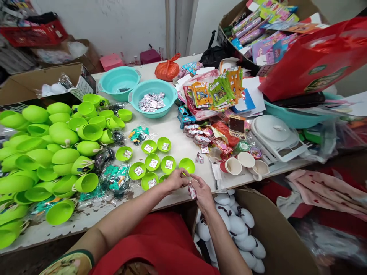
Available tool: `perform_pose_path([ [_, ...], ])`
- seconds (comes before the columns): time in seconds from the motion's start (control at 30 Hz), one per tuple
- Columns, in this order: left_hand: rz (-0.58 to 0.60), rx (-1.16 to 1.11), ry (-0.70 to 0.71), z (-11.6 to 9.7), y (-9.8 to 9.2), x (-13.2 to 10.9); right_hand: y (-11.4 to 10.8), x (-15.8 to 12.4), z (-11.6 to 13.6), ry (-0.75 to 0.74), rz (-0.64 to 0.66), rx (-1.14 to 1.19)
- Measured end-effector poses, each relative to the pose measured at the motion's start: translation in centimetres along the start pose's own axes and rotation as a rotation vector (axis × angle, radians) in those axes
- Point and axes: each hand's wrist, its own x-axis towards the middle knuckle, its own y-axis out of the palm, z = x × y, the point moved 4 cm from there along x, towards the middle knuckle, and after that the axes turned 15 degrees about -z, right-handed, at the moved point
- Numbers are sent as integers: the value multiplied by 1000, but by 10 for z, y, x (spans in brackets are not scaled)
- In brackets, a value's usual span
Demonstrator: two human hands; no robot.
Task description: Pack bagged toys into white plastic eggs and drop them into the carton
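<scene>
My left hand (pixel 178 179) is closed in a pinch at the table's front edge, its fingertips meeting those of my right hand; what they pinch is too small to make out. In my right hand (pixel 202 193) small white-and-pink packets (pixel 192 192) hang below the fingers. Just beyond both hands sits a lime-green half-shell cup (pixel 187 165) with nothing visible inside. To its left stand several similar green cups (pixel 153 162), most with one small printed packet in them. One cup is partly hidden by my left hand. Another small packet (pixel 199 158) lies on the table to the right.
A turquoise basin (pixel 172 105) holds many packets; a second basin (pixel 120 78) stands behind it. Green shells (pixel 63 131) are heaped at left. Snack bags (pixel 220 91), a kitchen scale (pixel 276 133) and paper cups (pixel 231 166) stand right. Below is a carton (pixel 275 229) of white egg-shaped shells.
</scene>
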Motion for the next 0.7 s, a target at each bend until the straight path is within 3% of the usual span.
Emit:
perform_pose_path([
  [0.1, -166, 26, 30, -9, -9, 16, -3, 2, 7, -6, -76, 19],
  [0.2, -343, 97, 89, -22, -32, 26, -5, -1, 9, 100, -120, 108],
  [0.37, -440, 262, 318, -20, -87, 10, 7, -11, 10, 246, -48, 83],
  [0.47, -605, 478, 352, 4, -147, -9, 17, -16, 4, 250, -38, -6],
  [0.57, -777, 665, 240, 29, -229, -11, 29, -17, -8, 204, -42, -64],
  [0.7, -827, 787, 210, 31, -335, 32, 47, -16, -29, 203, -27, -134],
])
